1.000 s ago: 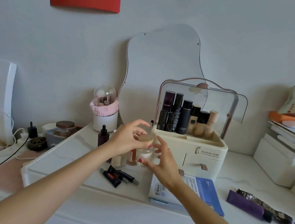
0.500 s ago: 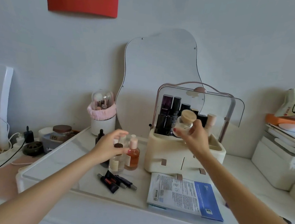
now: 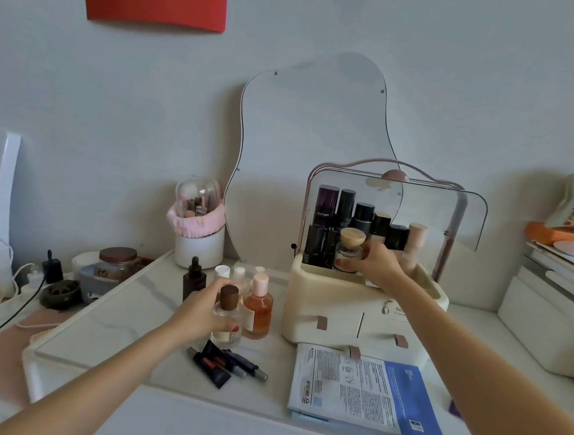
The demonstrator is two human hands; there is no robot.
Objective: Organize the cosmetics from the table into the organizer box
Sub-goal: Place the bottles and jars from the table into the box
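Observation:
A cream organizer box [image 3: 323,309] with a raised clear lid stands on the white table [image 3: 127,314]; several dark and beige bottles stand in its top tray. My right hand [image 3: 376,264] holds a small clear jar with a wooden lid [image 3: 351,244] inside that tray, in front of the dark bottles. My left hand [image 3: 203,308] grips a clear perfume bottle with a brown cap [image 3: 227,310] standing on the table. Beside it are an orange bottle with a pink cap [image 3: 258,313], a dark dropper bottle [image 3: 194,277] and small white-capped bottles [image 3: 239,275]. Several dark tubes [image 3: 226,365] lie in front.
Blue-and-white sheet mask packets [image 3: 364,393] lie before the organizer. A white brush holder with a pink band [image 3: 198,241] and a wavy mirror [image 3: 312,143] stand behind. A brown-lidded jar [image 3: 117,265] and cables are at left; white boxes [image 3: 545,323] at right.
My right hand has lowered the wooden-lidded jar into the organizer's top tray. My left hand has closed around the brown-capped perfume bottle.

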